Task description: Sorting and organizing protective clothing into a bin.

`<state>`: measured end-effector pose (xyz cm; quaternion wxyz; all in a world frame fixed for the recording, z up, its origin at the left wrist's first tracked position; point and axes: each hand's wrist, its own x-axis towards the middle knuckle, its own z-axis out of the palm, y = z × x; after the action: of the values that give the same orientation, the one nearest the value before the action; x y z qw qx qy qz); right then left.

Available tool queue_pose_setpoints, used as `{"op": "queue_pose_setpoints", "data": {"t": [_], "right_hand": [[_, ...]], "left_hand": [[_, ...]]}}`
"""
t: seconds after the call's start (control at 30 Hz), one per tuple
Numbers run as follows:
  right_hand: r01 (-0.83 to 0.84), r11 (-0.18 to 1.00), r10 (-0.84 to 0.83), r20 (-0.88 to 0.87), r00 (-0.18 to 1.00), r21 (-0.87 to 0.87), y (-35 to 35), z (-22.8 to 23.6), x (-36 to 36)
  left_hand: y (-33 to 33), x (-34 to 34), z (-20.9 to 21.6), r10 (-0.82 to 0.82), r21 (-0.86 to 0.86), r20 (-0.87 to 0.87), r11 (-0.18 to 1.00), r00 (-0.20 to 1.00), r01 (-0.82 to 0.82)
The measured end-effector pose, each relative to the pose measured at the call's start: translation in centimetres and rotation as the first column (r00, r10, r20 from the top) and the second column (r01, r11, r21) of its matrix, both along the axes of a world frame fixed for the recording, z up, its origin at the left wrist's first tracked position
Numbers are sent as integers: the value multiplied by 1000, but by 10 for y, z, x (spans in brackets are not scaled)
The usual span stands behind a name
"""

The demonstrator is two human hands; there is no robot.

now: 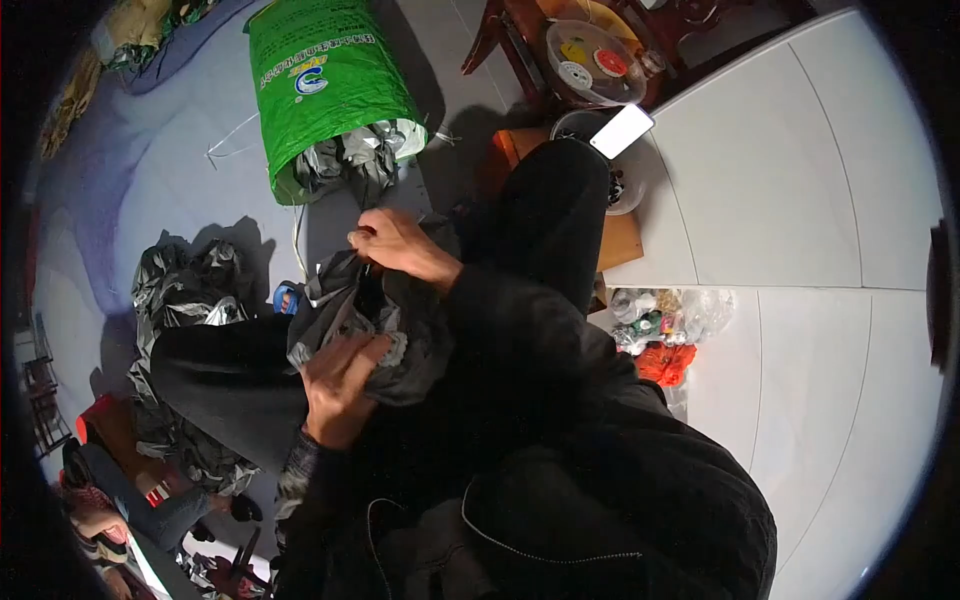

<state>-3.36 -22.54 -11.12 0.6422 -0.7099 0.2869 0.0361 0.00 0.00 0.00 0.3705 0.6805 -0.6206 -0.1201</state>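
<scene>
1. Left hand [340, 385]: fingers curled shut in a grip, back of the hand facing up, wrist and dark sleeve entering from below
2. Right hand [395, 245]: above and just beyond the left, fingers bent in a pinch, forearm in a dark sleeve crossing from the right
3. Hands close together, not touching

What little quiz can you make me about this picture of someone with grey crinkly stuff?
1. True or false: both hands grip the grey crinkled sheet.
2. What colour is the big woven sack lying on the floor? A red, B green, C yellow.
3. Which hand is farther up in the picture?

Key:
1. True: the left hand and the right hand both hold it.
2. B.
3. The right hand.
</scene>
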Motion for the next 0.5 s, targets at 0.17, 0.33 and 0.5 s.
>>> {"op": "queue_pose_setpoints", "data": {"t": [0.17,0.33,0.5], "right_hand": [[119,808,-81,92,992,-577,6,-93,24],[63,744,-104,-22,994,-665,-18,-162,15],[41,835,-125,-117,985,-549,6,-133,32]], "left_hand": [[11,6,29,-21,-22,81,999,996,23],[-4,-13,38,-106,-98,169,987,980,123],[7,-28,43,-146,-168,204,969,968,181]]}}
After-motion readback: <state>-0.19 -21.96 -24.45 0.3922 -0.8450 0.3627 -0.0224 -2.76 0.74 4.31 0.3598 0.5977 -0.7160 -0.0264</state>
